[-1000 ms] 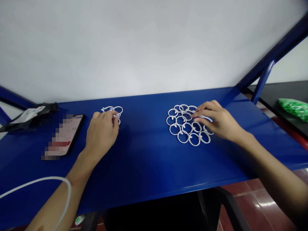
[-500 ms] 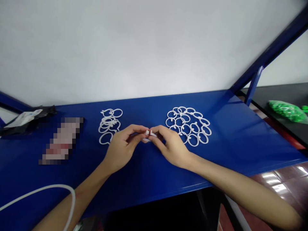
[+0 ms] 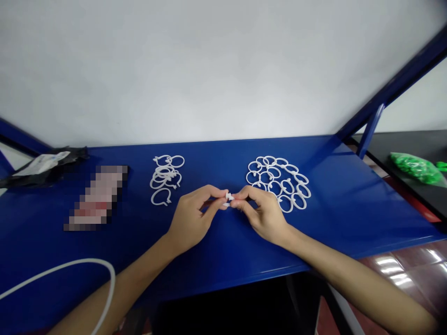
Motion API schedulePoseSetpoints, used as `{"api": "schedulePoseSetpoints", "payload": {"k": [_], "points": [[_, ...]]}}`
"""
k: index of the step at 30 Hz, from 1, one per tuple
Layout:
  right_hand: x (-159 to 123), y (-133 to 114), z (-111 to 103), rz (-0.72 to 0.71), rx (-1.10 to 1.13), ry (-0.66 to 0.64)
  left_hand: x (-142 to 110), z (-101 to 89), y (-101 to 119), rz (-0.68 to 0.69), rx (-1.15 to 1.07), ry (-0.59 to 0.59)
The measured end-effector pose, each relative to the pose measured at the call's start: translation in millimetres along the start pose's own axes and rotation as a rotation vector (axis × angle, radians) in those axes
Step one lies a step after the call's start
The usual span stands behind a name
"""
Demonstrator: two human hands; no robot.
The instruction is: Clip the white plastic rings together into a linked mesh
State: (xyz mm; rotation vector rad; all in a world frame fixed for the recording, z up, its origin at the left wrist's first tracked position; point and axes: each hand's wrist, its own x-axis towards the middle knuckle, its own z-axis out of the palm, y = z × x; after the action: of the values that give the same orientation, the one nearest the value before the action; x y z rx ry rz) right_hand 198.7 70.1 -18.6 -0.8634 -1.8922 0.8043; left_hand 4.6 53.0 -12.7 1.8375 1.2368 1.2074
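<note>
Between my fingertips, above the middle of the blue table, is a white plastic ring [image 3: 229, 197], mostly hidden by the fingers. My left hand [image 3: 193, 216] pinches one side of it, and my right hand [image 3: 262, 211] pinches the other. Both hands are closed, thumbs against forefingers. To the left lies a loose heap of white rings [image 3: 164, 175], several of them with open ends and small clasps. On the right, past my right hand, several white rings [image 3: 287, 186] lie spread flat in a cluster and look closed.
The blue table [image 3: 223, 260] meets a pale wall. At left lie black plastic packages [image 3: 45, 163] and a blurred-out flat object [image 3: 99, 195]. A white cable [image 3: 80, 261] arcs over my left forearm. A bag of green pieces [image 3: 415, 167] rests on a black surface at right.
The view has shifted slightly, so both hands appear a little further right. The white clasp part shows more between the fingertips. Both ring piles stay put on the table.
</note>
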Motion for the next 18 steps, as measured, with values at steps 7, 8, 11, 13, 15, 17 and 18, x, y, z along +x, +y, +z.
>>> {"api": "schedulePoseSetpoints", "payload": {"k": [7, 8, 11, 13, 15, 17, 18], "points": [[-3.5, 2.3, -3.8, -0.100, -0.128, -0.053, -2.2, 3.0, -3.9, 0.241, 0.185, 0.005], [-3.2, 3.1, -5.1, -0.133, -0.151, -0.065, -2.2, 3.8, -4.0, 0.252, 0.187, -0.002], [-0.6, 5.4, -10.0, -0.215, -0.180, -0.084, -2.2, 7.3, -1.9, 0.183, 0.130, -0.031], [1.6, 6.1, -12.6, -0.244, -0.208, -0.068, -2.0, 9.7, 0.9, 0.063, 0.026, -0.056], [2.8, 5.8, -13.6, -0.249, -0.269, -0.033, -1.3, 10.6, 3.4, -0.062, -0.112, -0.072], [2.5, 4.6, -12.7, -0.243, -0.334, -0.014, 0.2, 9.4, 4.8, -0.158, -0.246, -0.067], [2.0, 3.8, -11.9, -0.246, -0.362, -0.017, 1.2, 8.3, 4.9, -0.199, -0.302, -0.057]]}}
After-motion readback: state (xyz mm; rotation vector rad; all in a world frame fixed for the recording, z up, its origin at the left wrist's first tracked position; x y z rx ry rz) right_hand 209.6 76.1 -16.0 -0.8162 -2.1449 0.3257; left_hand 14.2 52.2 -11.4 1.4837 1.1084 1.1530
